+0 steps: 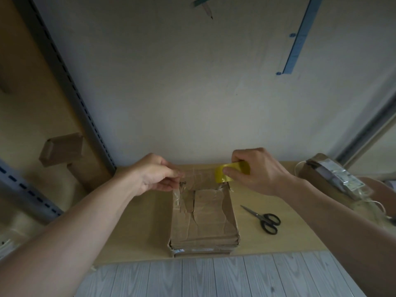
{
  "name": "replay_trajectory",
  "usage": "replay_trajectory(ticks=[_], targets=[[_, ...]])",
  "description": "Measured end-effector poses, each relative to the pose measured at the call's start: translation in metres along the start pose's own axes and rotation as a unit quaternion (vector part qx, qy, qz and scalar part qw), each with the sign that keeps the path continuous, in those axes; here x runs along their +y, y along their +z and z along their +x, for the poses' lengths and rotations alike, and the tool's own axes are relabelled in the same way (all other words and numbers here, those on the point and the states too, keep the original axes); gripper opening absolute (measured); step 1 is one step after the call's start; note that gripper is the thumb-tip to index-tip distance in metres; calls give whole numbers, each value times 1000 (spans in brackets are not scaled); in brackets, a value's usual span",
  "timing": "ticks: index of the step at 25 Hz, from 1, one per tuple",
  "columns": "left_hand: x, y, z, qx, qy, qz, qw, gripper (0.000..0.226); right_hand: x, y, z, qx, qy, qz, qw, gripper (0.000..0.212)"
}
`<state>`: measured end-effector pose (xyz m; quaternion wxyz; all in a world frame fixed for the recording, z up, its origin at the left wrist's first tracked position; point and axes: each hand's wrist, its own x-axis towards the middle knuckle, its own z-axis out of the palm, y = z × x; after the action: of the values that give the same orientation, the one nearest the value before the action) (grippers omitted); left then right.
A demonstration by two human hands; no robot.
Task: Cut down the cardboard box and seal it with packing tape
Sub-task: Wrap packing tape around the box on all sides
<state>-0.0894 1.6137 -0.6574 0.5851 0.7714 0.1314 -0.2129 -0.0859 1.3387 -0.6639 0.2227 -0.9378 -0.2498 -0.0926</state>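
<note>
While above the box point(203, 215), right hand point(257, 170) tight round the tape roll point(222, 175), left hand point(154, 174) pinch-tight on the tape strip point(199, 173)

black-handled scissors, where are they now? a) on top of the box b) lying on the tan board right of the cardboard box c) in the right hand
B: the black-handled scissors lie untouched on the tan board right of the brown cardboard box; the right hand grips the yellow tape roll, the left hand pinches its clear strip.
</note>
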Motion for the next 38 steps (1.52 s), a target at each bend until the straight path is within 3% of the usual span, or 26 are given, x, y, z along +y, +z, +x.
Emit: replay_trajectory(ticks=[5,9,14,19,22,24,26,31,38], targets=[[-2,-11,27,-27,-52,-50,997,18,14,15,25,-9,7,28,1000,43],[-15,-13,47,-8,-71,0,997,24,20,29,39,-48,-9,-5,999,43],[-22,-18,53,-39,-87,-8,995,10,31,30,41,-66,-30,-32,997,50],[-20,-25,49,-56,-57,-66,995,9,35,24,42,-53,-70,-132,987,49],[-23,-32,50,-1,-26,-122,992,9,35,26,37,-36,-72,-150,985,47],[-28,-40,48,34,-5,-133,991,7,40,24,30,-25,-21,-122,992,48],[-31,-40,42,19,1,-102,995,6,46,20,25,-7,20,-82,996,51],[-22,-22,35,-23,36,-32,999,25,39,18,21,6,-15,-59,998,51],[-19,-2,37,82,92,-71,990,21,31,10,17,36,-26,-51,998,53]])
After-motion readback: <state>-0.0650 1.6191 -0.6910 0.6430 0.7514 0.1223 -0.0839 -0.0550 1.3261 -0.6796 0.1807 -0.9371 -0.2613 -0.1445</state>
